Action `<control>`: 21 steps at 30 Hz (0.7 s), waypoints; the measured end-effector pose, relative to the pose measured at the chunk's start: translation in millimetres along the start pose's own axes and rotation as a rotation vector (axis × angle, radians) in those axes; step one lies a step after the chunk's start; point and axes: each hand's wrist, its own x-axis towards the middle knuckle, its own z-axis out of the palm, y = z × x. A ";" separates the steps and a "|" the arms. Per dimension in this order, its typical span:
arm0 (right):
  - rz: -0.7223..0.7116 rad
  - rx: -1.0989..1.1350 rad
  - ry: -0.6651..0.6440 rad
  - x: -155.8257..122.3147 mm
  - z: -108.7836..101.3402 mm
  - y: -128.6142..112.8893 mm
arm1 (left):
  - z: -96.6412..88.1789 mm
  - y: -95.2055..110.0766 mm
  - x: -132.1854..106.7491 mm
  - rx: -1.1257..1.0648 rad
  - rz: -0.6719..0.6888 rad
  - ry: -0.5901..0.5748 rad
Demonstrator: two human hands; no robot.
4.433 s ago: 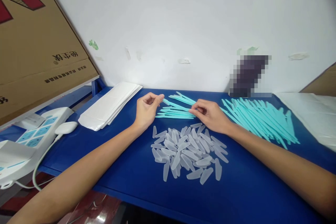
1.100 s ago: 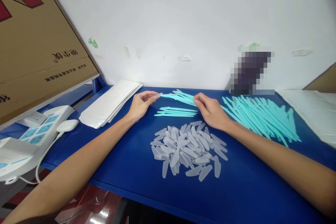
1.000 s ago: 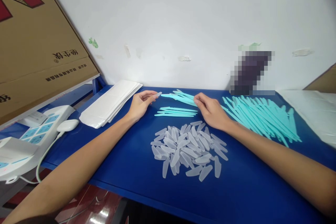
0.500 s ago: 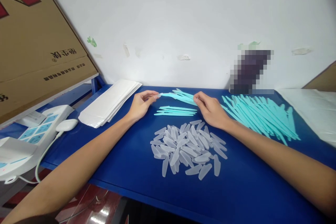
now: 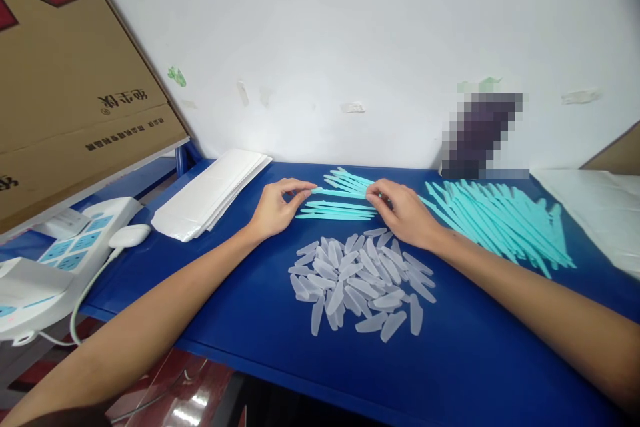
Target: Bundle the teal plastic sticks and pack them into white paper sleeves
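A slim turquoise eyebrow razor (image 5: 341, 193) spans my two hands just above the table. At its left end, my left hand (image 5: 280, 207) is closed, pinching the tip between thumb and fingers. My right hand (image 5: 403, 210) is closed on the other end, its fingertips hiding that part. Right behind lies a fanned group of capped eyebrow razors (image 5: 347, 178). In front, several more razors (image 5: 337, 211) lie side by side without visible caps. Nearer to me is a loose heap of translucent blade caps (image 5: 357, 280).
A big pile of turquoise razors (image 5: 500, 223) lies right on the blue table (image 5: 240, 307). White sleeves (image 5: 210, 193) are stacked left, near a power strip (image 5: 75, 253) with a cable. A cardboard box (image 5: 75, 80) leans at left; white sheeting (image 5: 595, 213) lies far right.
Both hands have come down slightly with the razor, and my left hand has shifted a little to the right. The cap seen at the razor's left end is now covered by my fingers.
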 end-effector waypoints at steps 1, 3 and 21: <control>0.000 -0.016 0.027 0.2 1.1 1.2 | 0.8 0.2 -0.4 0.015 0.003 0.001; 0.025 -0.049 0.061 0.9 3.5 4.1 | 1.5 0.5 -0.3 0.043 0.004 -0.004; 0.113 -0.092 -0.082 4.1 4.7 3.2 | -23.3 38.0 0.7 0.337 0.354 -0.644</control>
